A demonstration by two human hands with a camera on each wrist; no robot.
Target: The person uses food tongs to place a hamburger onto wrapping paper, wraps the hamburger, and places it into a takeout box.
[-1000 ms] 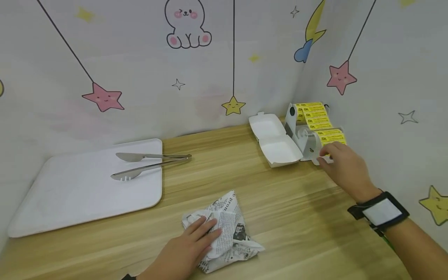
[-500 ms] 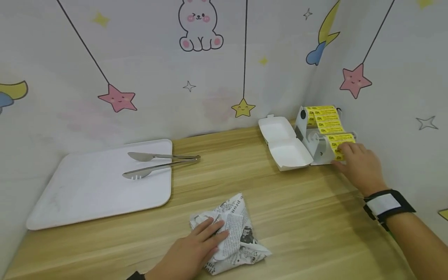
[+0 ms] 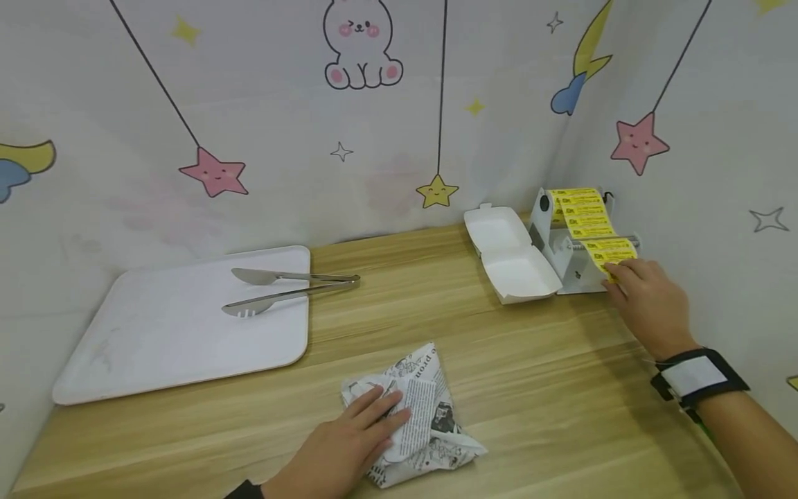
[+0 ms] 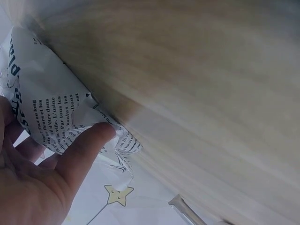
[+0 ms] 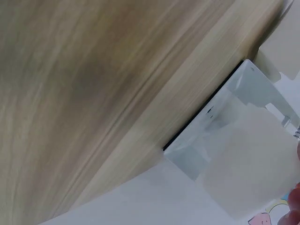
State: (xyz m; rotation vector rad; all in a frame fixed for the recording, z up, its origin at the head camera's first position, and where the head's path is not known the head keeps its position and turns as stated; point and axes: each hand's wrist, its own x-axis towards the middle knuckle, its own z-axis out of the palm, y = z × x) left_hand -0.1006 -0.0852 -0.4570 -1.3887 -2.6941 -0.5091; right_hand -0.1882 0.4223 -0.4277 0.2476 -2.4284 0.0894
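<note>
My left hand rests on a packet wrapped in newspaper-print paper, fingers spread flat across its top. In the left wrist view, the thumb lies against the side of the wrapped packet. At the right, my right hand pinches the free end of a yellow label strip in a label dispenser. The right wrist view shows the pale underside of the strip in front of the dispenser, with fingertips at the frame's right edge.
An open white clamshell box stands just left of the dispenser. At the left, metal tongs lie partly across a white tray. A printed cloth wall encloses the wooden table.
The right hand has reached the label strip and pinched its end; the strip's front now stretches out toward the hand. The left hand has stayed on the packet. The head view has shifted slightly left.
</note>
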